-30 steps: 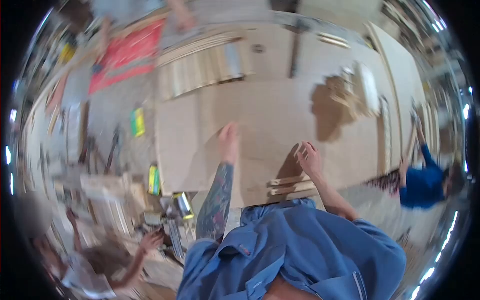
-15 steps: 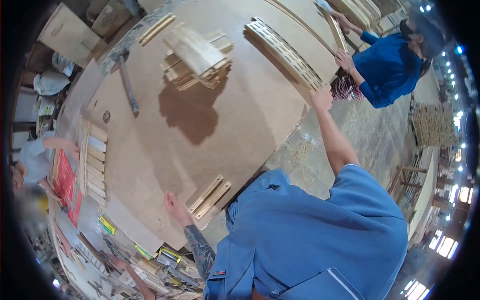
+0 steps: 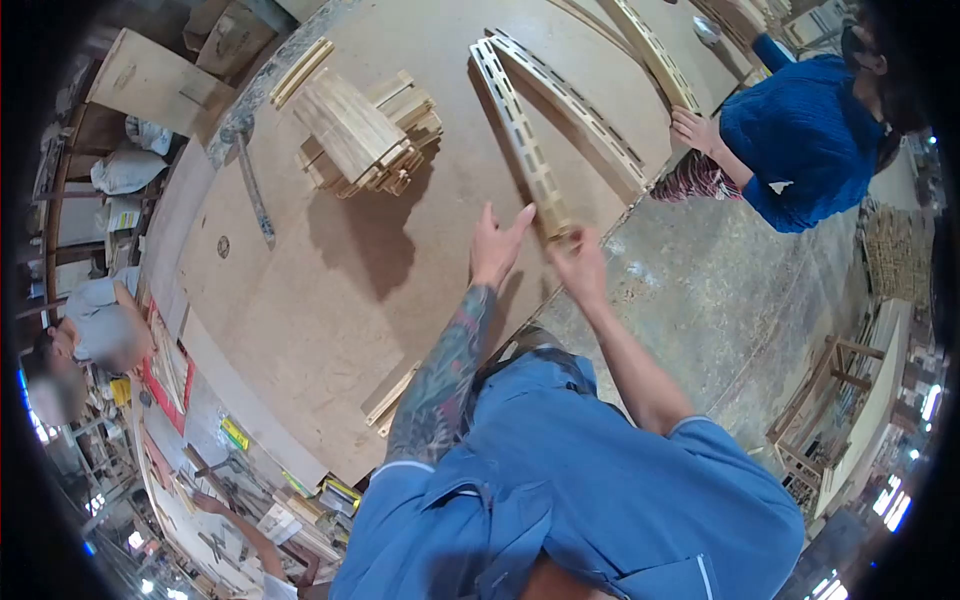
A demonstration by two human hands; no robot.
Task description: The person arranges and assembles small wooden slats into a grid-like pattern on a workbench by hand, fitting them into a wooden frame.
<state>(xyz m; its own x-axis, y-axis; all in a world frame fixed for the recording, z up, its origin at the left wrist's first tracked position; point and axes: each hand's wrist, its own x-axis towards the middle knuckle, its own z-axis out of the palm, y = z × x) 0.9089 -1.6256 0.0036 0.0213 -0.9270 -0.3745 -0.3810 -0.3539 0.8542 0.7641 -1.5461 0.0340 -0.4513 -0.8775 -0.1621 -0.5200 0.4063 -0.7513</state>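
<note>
A long slotted wooden rail (image 3: 522,140) stretches away from me over the tabletop. My right hand (image 3: 582,268) is closed on its near end. Just left of that end is my left hand (image 3: 497,246), fingers and thumb spread and holding nothing, the thumb right at the rail's side. A second slotted rail (image 3: 590,115) lies to the right, its far end close to the first one's. Partly covered by my left forearm, short wooden strips (image 3: 388,400) rest at the table's near edge.
A stack of wooden slats (image 3: 350,125) stands on the table (image 3: 300,270), with a hammer (image 3: 256,195) to its left. At the right, a co-worker in blue (image 3: 800,140) has a hand on another slotted rail (image 3: 660,60). Another person (image 3: 105,320) is at the left.
One rail has been separated from the pair and swung left, its near end in my right hand. My left hand has come up from the short strips to beside it.
</note>
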